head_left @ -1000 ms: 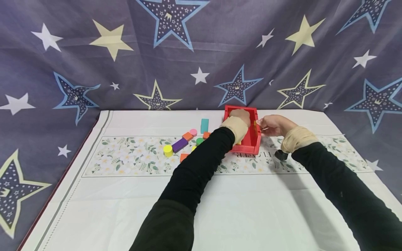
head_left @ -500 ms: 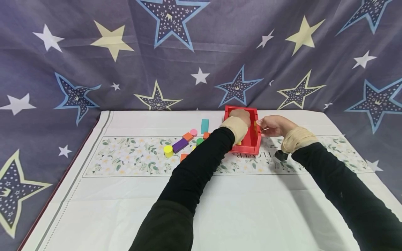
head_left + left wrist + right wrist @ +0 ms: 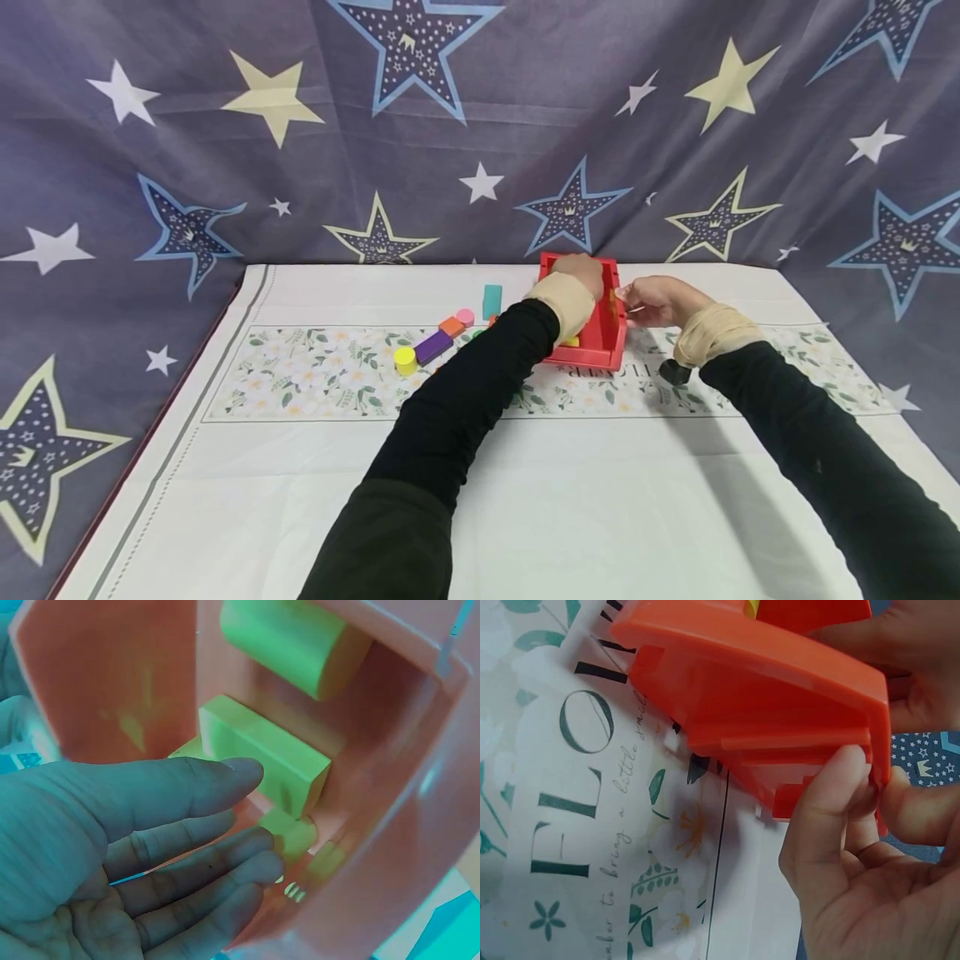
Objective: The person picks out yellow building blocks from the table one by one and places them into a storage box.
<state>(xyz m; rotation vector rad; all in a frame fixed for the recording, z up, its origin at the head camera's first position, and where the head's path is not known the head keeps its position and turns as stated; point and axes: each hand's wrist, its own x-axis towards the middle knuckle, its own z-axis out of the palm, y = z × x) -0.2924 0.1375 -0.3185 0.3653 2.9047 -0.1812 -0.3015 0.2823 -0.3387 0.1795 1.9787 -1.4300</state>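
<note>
A red open-topped box (image 3: 592, 354) stands at the back of the table. My left hand (image 3: 581, 271) reaches into it; in the left wrist view its fingers (image 3: 195, 859) are extended and loose, holding nothing. Just beyond the thumb lies a yellowish rectangular block (image 3: 262, 754), with a cylinder (image 3: 281, 641) beside it and smaller pieces partly hidden by the fingers. Colours in that view look tinted. At the box's right side, my right hand (image 3: 660, 300) pinches the wall edge between thumb and fingers, which the right wrist view shows closely at the box (image 3: 757, 697).
Left of the box lie loose toy blocks: a teal block (image 3: 492, 302), a pink cylinder (image 3: 465, 317), an orange block (image 3: 452, 327), a purple block (image 3: 433, 347) and a yellow cylinder (image 3: 405, 361). My left sleeve (image 3: 480, 383) covers others. A starred cloth (image 3: 480, 225) hangs behind the table.
My left hand has risen slightly inside the box, and its forearm now hides more of the blocks. My right hand stays on the box wall.
</note>
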